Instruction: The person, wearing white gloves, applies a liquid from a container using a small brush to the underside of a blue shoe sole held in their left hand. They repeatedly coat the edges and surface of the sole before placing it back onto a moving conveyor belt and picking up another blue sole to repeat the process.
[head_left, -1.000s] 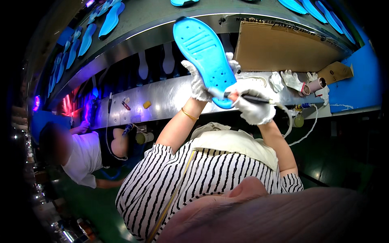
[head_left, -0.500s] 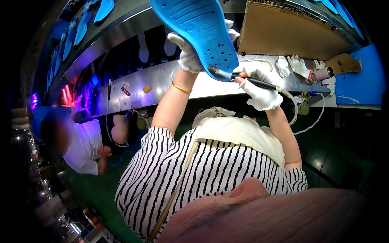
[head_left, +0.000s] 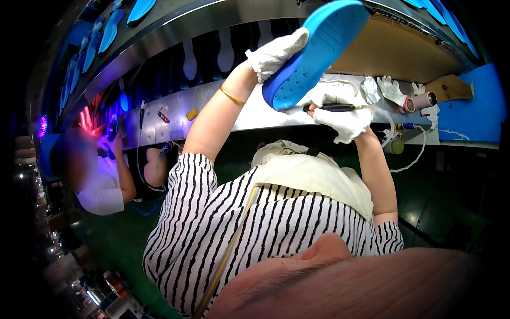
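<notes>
Blue sole point(head_left: 324, 45) sits tight in the left hand point(head_left: 279, 52), and near its low end the right hand point(head_left: 345, 121) grips a brush point(head_left: 337, 107), so brushing likely needs it kept still next.

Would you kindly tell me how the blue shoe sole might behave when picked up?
The blue shoe sole is probably light, since the left hand alone holds it up. It seems fairly stiff, showing no visible sag.

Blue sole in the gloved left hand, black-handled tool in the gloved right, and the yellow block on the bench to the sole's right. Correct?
Not quite: the head view shows the yellow block on the bench left of the blue sole. The left hand holds the sole, the right hand the black-handled tool.
</notes>
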`<state>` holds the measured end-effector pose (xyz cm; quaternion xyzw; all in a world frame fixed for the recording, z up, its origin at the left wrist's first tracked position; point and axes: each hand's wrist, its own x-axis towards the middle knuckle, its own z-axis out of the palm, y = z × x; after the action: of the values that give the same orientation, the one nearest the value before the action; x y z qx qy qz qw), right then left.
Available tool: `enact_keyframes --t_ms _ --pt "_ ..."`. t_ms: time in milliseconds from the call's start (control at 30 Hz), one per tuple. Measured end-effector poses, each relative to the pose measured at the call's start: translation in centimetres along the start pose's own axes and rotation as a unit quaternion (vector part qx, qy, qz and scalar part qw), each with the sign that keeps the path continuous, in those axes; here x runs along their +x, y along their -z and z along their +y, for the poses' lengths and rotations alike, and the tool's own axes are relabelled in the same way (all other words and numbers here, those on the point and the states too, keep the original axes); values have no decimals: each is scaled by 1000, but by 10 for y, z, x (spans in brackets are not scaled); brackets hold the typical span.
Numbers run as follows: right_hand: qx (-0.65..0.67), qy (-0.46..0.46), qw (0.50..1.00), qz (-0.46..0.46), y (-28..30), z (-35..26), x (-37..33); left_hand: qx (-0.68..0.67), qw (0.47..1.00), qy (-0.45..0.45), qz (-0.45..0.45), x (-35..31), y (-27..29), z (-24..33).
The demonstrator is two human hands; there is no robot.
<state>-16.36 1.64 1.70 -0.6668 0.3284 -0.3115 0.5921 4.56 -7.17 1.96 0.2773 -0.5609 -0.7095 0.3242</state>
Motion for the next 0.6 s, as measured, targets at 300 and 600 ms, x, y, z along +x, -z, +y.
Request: enact_keyframes --t_ms 300,600 --pt "-156 144 976 54 2 -7 7 67 988 104 88 5 -4 2" --pt "-165 111 978 66 24 -8 5 16 995 76 62 -3 -17 16"
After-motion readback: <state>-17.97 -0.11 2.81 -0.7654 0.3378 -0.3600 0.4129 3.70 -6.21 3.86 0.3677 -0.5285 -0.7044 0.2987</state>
